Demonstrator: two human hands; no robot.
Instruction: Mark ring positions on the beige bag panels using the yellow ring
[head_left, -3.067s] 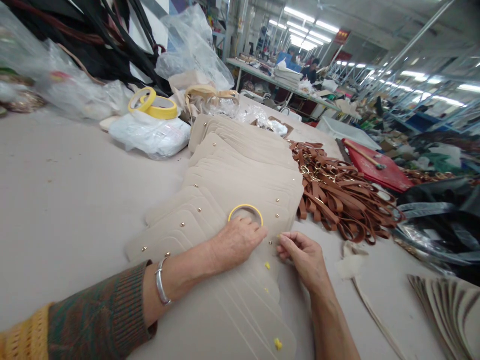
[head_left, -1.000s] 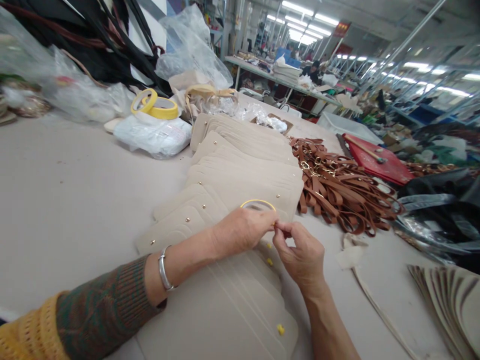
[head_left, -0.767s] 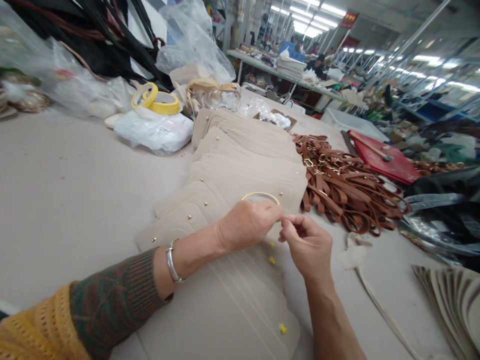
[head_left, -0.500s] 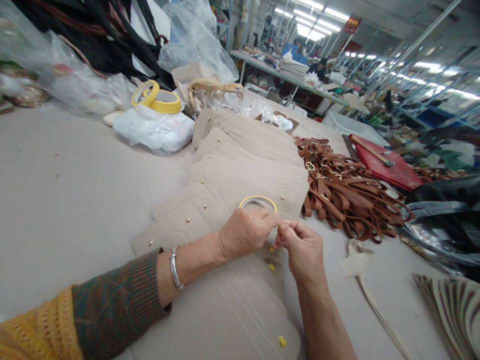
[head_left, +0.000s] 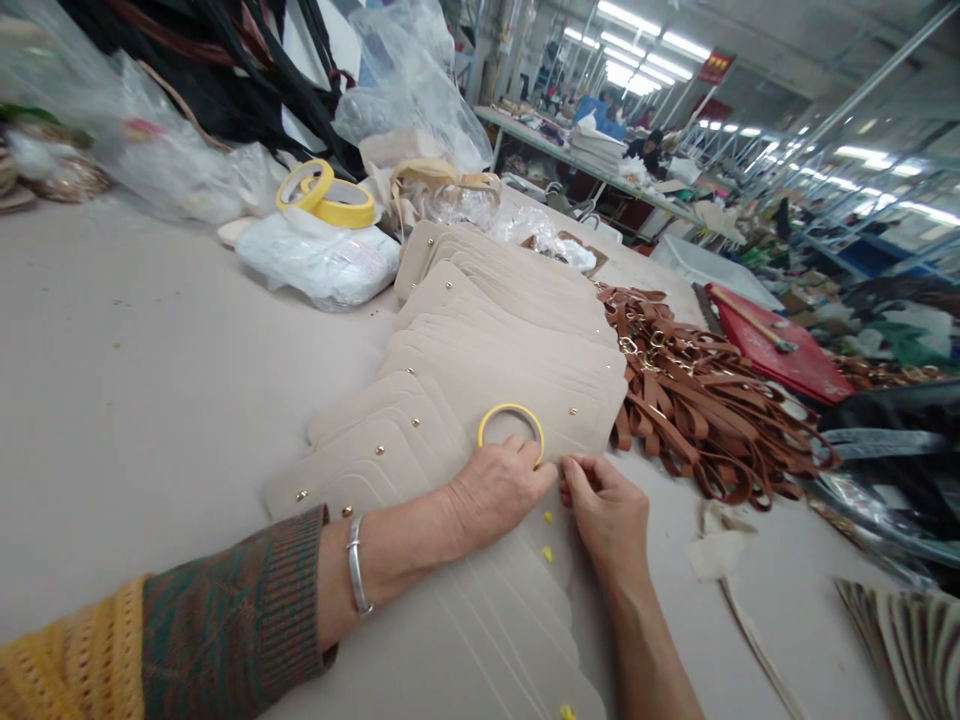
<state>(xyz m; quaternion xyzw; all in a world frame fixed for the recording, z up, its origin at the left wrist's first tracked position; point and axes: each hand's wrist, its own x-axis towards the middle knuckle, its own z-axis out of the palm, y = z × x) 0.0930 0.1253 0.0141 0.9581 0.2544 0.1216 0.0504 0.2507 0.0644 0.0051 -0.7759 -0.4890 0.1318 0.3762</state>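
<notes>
While 2 hands (head_left: pixel 495 495) work, 3 tapes (head_left: pixel 512 407) (yellow)

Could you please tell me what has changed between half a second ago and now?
The left hand and right hand, which met at the fingertips, have moved apart, leaving a small gap. More of the yellow tape roll shows above the left hand, which still holds it. Whether the right hand holds tape is unclear. The beige panels and brown straps stayed put.
</notes>
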